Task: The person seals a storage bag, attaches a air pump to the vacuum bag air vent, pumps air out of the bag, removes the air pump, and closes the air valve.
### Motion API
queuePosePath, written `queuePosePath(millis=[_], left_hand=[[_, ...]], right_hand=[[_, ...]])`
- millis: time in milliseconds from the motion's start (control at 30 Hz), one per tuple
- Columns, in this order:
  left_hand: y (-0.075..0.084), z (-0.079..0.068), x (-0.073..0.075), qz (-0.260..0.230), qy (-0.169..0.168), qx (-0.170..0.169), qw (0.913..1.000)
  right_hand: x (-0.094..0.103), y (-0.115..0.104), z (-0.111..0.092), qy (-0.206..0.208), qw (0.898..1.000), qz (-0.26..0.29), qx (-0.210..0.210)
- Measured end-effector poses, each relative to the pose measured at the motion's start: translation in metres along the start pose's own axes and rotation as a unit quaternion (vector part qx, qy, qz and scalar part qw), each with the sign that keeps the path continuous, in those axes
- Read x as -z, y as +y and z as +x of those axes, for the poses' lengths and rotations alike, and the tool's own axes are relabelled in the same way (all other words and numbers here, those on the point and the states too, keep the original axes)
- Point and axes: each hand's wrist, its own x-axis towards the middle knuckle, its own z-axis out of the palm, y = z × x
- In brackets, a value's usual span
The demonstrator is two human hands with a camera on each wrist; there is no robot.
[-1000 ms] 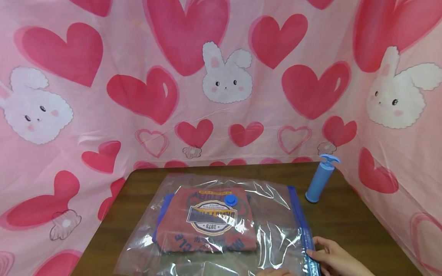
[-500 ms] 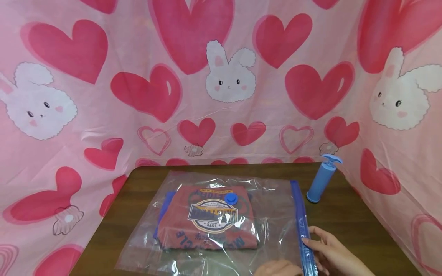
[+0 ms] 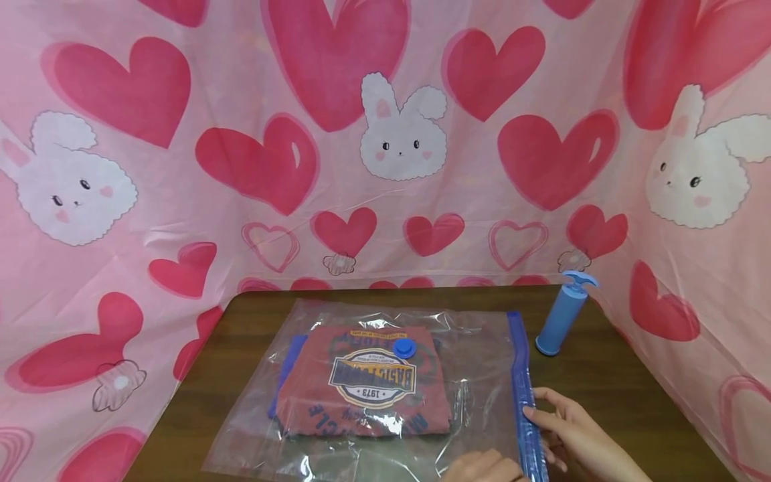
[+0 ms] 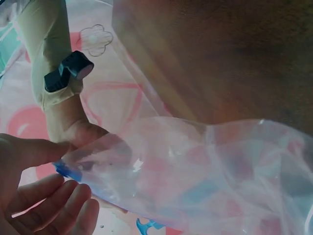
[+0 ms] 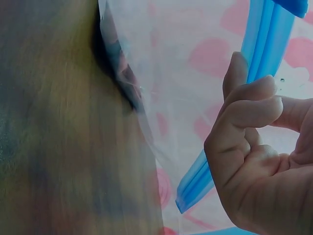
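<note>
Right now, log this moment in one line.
right hand: pinches blue zip strip | left hand: holds strip's near end | clear bag: folded red garment inside | blue pump: standing on table, untouched

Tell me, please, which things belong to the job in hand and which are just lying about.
Belonging:
clear bag, its blue zip strip, with right hand and left hand on it
folded red garment and blue cloth, inside
blue pump, standing untouched, probably for the bag's round valve

Just around:
wooden table
heart-and-rabbit backdrop
</note>
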Motion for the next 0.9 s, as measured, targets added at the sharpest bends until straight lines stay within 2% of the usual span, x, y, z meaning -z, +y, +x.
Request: queuePosePath(millis=[100, 267, 367, 433, 500, 533, 600, 633, 667, 733, 833, 900], left_hand=[[-0.002, 0.000, 0.003, 0.011, -0.003, -0.022, 0.9997], [-0.003, 0.002, 0.009, -0.019, -0.009, -0.020, 0.9996], [-0.002, 0.003, 0.011, -0.037, -0.011, -0.008, 0.9992], [-0.002, 0.003, 0.011, -0.039, -0.007, -0.003, 0.9992], [-0.002, 0.003, 0.011, -0.053, 0.000, 0.002, 0.9986], [-0.002, 0.003, 0.010, -0.057, 0.005, 0.001, 0.9984], [-0.003, 0.004, 0.009, -0.050, 0.015, -0.005, 0.9987], [-0.004, 0.004, 0.008, -0.047, 0.017, -0.009, 0.9987], [-0.004, 0.004, 0.007, -0.046, 0.019, -0.011, 0.9987], [-0.005, 0.006, 0.006, -0.025, 0.020, -0.022, 0.9993], [-0.007, 0.008, 0.005, -0.014, 0.021, -0.032, 0.9992], [-0.009, 0.009, 0.005, -0.008, 0.026, -0.042, 0.9988]], right_hand=[[-0.001, 0.000, -0.001, 0.006, 1.000, 0.008, -0.012], [-0.001, 0.003, -0.005, 0.015, 0.999, 0.024, -0.019], [-0.001, 0.004, -0.009, 0.035, 0.999, 0.000, -0.026], [-0.003, 0.003, -0.013, 0.070, 0.996, -0.042, -0.027], [-0.006, -0.001, -0.017, 0.129, 0.985, -0.111, -0.033], [-0.008, -0.002, -0.020, 0.160, 0.975, -0.149, -0.033], [-0.012, -0.004, -0.026, 0.213, 0.950, -0.228, -0.025], [-0.014, -0.005, -0.030, 0.233, 0.935, -0.268, -0.013], [-0.016, -0.004, -0.034, 0.234, 0.926, -0.295, 0.011], [-0.019, -0.002, -0.041, 0.207, 0.914, -0.338, 0.081], [-0.024, 0.003, -0.047, 0.119, 0.894, -0.366, 0.229], [-0.027, 0.004, -0.049, 0.050, 0.883, -0.359, 0.297]])
